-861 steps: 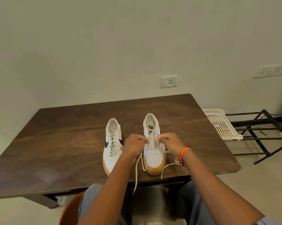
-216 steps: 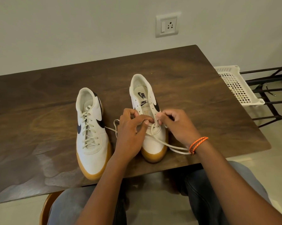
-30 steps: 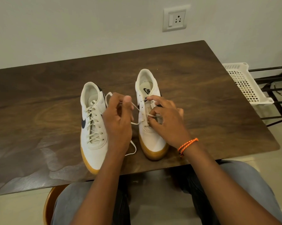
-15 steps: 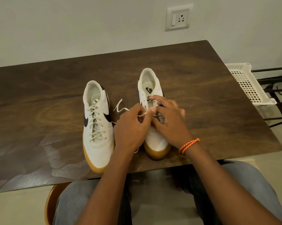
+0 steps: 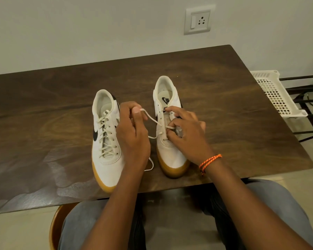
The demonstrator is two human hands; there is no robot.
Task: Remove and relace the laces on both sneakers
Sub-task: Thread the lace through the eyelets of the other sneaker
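Observation:
Two white sneakers with gum soles stand side by side on the dark wooden table [image 5: 224, 98], toes toward me. The left sneaker [image 5: 105, 139] is fully laced. The right sneaker [image 5: 168, 141] is laced only near the toe. My left hand [image 5: 132, 136] hangs between the shoes and pinches one end of the cream lace [image 5: 151, 119], which runs taut from my fingertips to an eyelet on the right sneaker. My right hand [image 5: 186, 134] rests on the right sneaker, fingers pinching the lace at the eyelets. A loose lace end lies on the table under my left wrist.
A white perforated plastic basket [image 5: 274, 94] sits on a black metal rack right of the table. A wall socket [image 5: 198, 19] is on the wall behind. My knees and a round wooden stool edge [image 5: 55, 226] are below the table's near edge.
My left hand has drawn away from the right sneaker up and to the left, pulling the lace end taut. My right hand stays on the sneaker's eyelets.

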